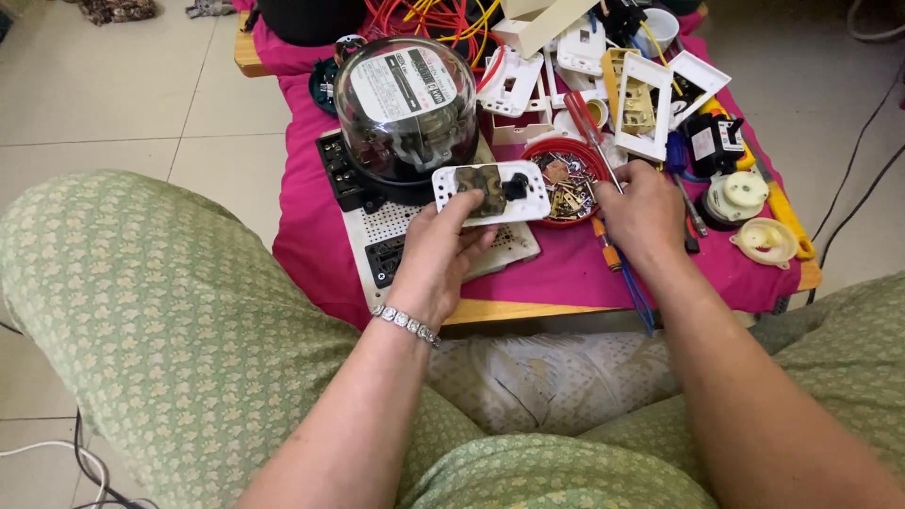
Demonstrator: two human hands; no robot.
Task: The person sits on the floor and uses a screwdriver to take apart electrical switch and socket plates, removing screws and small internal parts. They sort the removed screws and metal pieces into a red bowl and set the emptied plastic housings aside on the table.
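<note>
The left hand (pixel 441 253) pinches a white switch plate (pixel 491 193) between thumb and fingers and holds it up, just in front of the meter (pixel 407 108). The plate shows its back side with dark metal parts in the middle. The right hand (pixel 644 212) is right of the plate, fingers curled around the shaft of a red screwdriver (pixel 589 127), whose handle points away from the person. A red bowl (pixel 564 179) with small metal pieces stands right of the meter, between the two hands. The meter, with glass dome, sits on a white perforated board (pixel 415 236) on the pink cloth (pixel 311 188) of the tabletop. More white plates (pixel 650 104) lie further right of the meter.
</note>
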